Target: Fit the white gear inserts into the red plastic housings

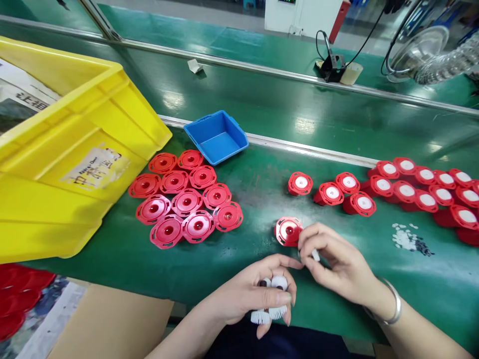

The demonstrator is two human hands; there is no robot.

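My left hand (262, 294), low in the middle, is wrapped round several white toothed gears (279, 282), some showing dark centres. Its index finger reaches toward my right hand (329, 259), which pinches a small white piece (316, 255) between thumb and fingers. Just behind my right fingertips stands a red round part (289, 231) with a shiny centre and no white gear on it. Farther back, a red part with a white gear on top (300, 183) stands apart, and three like it are grouped to its right.
Red parts without gears (187, 201) cluster at left, beside a yellow crate (130, 119) and a blue bin (224, 144). More gear-topped red parts (406, 191) stand at right, behind small white and black pieces (406, 238). A metal rail (284, 144) crosses the green table.
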